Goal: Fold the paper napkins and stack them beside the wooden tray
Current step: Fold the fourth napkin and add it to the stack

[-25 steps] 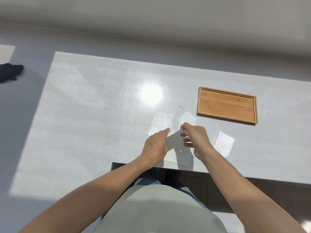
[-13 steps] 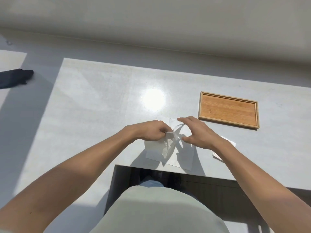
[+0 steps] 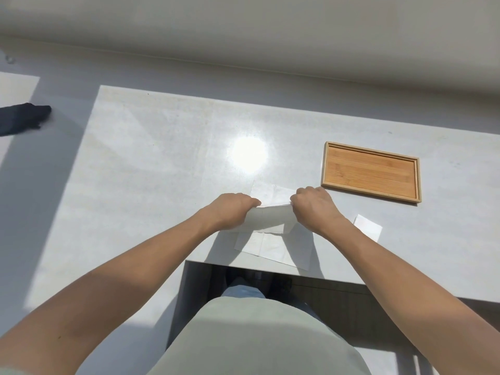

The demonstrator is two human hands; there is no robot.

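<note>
Left hand (image 3: pixel 230 211): grip closed on the left end of the raised napkin edge, thumb and fingers pinching it.
Right hand (image 3: pixel 315 205): grip closed on the right end of the same edge.
Napkin in hand (image 3: pixel 267 220): near half lifted and carried toward the far side; the far half lies flat on the worktop (image 3: pixel 151 163), between the hands and the light glare.
Loose napkin (image 3: pixel 273 246): flat under the lifted one, its near edge close to the worktop's near edge.
Folded napkin (image 3: pixel 368 227): small square just near of the wooden tray (image 3: pixel 370 171), apart from it.
Fold risk: the two ends are likely to land unevenly if one hand leads, giving a skewed crease.
Drag risk: thin paper probably clings, so the loose napkin may shift or slide off the near edge as the top one moves.
Tear risk: pulling the ends apart while pinching hard could rip the sheet.
Stack risk: the folded square is light and could be knocked by the right forearm passing just near it.
</note>
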